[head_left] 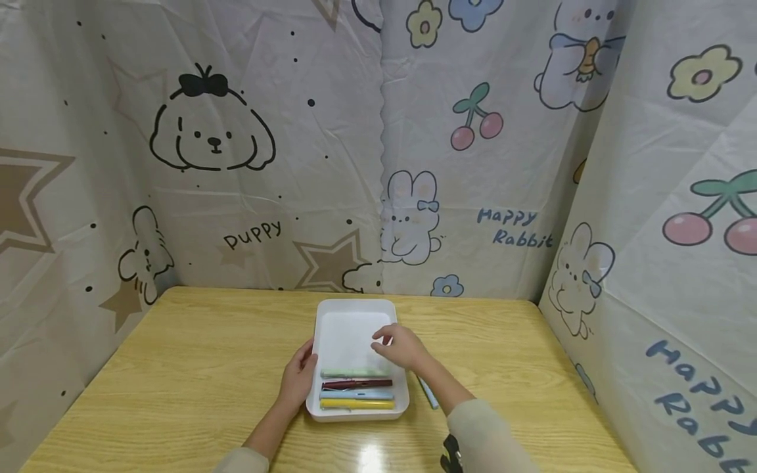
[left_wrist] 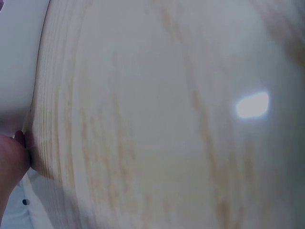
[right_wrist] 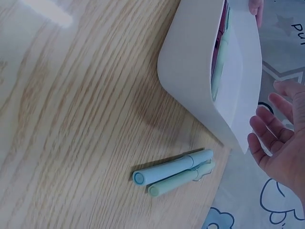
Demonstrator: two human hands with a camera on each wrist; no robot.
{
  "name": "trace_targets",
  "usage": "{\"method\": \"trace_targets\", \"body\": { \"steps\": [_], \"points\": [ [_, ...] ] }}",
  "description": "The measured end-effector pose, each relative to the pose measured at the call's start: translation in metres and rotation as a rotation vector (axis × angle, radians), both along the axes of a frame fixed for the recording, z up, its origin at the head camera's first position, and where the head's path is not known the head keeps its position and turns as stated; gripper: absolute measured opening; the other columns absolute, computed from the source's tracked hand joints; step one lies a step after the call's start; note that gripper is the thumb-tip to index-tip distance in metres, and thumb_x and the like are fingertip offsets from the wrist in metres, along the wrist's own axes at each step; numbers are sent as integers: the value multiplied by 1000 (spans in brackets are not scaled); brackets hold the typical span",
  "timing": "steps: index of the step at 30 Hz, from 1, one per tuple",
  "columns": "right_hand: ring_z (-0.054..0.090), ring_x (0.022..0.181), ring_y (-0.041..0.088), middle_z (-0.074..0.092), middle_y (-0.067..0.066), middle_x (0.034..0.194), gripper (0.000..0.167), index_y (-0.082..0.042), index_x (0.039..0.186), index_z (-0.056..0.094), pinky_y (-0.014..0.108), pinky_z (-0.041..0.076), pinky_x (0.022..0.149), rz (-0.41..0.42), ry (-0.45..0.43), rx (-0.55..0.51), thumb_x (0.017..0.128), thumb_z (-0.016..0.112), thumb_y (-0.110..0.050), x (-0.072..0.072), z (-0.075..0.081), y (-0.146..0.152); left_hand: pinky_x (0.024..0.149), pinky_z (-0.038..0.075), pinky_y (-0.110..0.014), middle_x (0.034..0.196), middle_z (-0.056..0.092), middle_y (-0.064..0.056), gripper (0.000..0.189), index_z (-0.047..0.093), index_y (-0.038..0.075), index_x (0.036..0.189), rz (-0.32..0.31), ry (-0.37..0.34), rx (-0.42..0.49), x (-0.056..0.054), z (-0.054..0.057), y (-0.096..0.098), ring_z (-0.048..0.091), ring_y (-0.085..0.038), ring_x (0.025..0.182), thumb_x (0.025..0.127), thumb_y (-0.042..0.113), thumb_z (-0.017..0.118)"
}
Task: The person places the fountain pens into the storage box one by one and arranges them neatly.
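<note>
A white tray (head_left: 355, 328) holds several pens lying crosswise at its near end: a light green pen (head_left: 355, 373), a dark red pen (head_left: 357, 383), a light blue pen (head_left: 356, 395) and a yellow pen (head_left: 357, 404). My left hand (head_left: 298, 376) grips the tray's left side, its fingertips at the wall and rim. Over the tray's right edge hovers my right hand (head_left: 402, 347), fingers loosely bent with nothing between them. The right wrist view shows that hand (right_wrist: 281, 129) beside the tray wall (right_wrist: 190, 57), its fingers spread apart.
On the wooden table (head_left: 195, 368), right of the tray, lie another light blue pen (right_wrist: 167, 169) and another light green pen (right_wrist: 183, 180), side by side. Printed cloth (head_left: 331, 164) hangs behind and along both sides of the table.
</note>
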State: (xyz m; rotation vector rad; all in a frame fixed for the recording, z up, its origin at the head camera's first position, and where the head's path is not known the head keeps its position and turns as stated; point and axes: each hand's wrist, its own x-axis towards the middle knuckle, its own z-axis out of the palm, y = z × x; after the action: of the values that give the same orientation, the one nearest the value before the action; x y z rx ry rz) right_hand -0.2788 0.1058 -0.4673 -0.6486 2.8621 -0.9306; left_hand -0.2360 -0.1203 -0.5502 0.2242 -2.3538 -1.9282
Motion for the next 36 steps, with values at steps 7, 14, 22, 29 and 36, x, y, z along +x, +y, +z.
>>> {"method": "trace_targets", "body": {
  "steps": [7,14,22,29,36],
  "points": [
    [53,74,13,63,5,85,24,-6,103,69,25,43,60,-43,9,-13,87,62,-23,0,1,10,104,39,-47,142,43,-20,44,36,7,143,0,-3,-14,0,-1,-1,46,-32,125,101,17,40],
    [53,74,14,63,5,85,23,-7,103,69,26,44,60,-104,2,1,87,62,-23,0,-3,19,104,39,-47,142,43,-20,44,36,7,143,2,-3,-18,0,-1,-1,46,-32,125,101,18,40],
    [51,73,16,62,6,87,26,-6,106,68,27,41,59,-199,-29,-30,88,61,-24,2,-1,30,103,40,-47,142,44,-20,44,37,7,143,8,-5,-20,0,-2,0,46,-31,124,101,18,40],
    [52,74,16,62,7,88,25,-6,105,68,27,42,59,-222,-19,-21,89,60,-23,2,-1,37,104,40,-47,142,43,-20,44,37,7,143,5,-2,-20,1,-1,-1,46,-32,125,101,18,40],
    [53,76,17,62,7,88,24,-6,103,69,29,43,63,-257,-10,-15,88,60,-22,1,-5,43,103,40,-47,142,43,-19,44,37,7,143,5,1,-12,0,-1,0,46,-32,124,101,17,40]
  ]
}}
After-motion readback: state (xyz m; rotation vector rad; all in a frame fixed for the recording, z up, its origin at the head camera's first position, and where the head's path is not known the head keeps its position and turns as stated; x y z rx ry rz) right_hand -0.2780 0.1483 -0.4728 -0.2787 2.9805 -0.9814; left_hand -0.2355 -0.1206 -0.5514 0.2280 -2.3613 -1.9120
